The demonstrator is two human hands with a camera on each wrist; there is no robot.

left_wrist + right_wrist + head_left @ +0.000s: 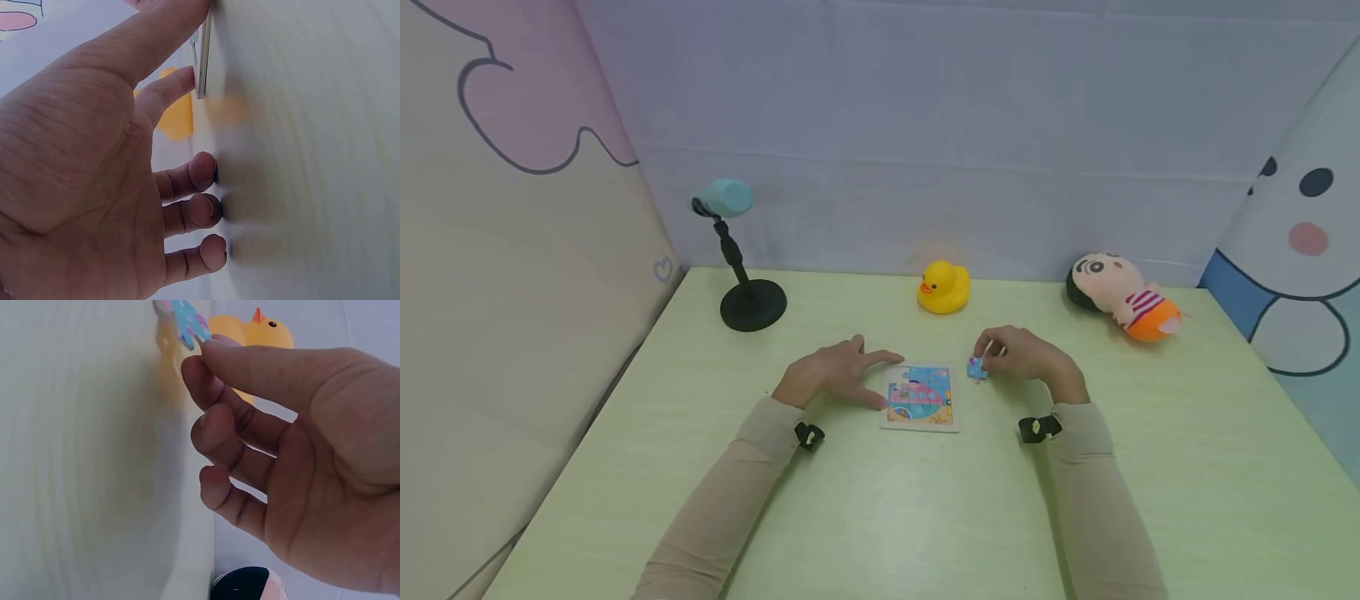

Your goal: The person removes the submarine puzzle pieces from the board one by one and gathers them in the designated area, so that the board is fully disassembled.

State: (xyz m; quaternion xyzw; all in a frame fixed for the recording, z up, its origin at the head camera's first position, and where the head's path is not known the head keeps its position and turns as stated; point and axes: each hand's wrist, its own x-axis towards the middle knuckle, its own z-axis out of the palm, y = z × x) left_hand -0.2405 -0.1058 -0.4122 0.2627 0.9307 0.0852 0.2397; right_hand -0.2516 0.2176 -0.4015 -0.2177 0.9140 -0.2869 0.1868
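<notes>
In the head view a square jigsaw puzzle board point(920, 428) lies flat on the table, with a colourful picture of a pink and teal shape on blue. My left hand point(842, 372) is spread at its left side, the thumb against the left edge and the index finger at the upper left corner. The left wrist view shows the board's thin edge point(202, 69) by these fingers, and the other fingertips near the tabletop. Just right of the board, my right hand point(1021, 352) pinches a blue puzzle piece point(976, 368) between thumb and fingers; the piece point(186, 324) tilts above the table.
Behind the board sits a yellow rubber duck point(944, 287). A doll point(1123, 297) in orange lies at the back right. At the back left stands a light blue device on a black stand point(753, 305). A cloth wall point(880, 125) closes off the table's far edge.
</notes>
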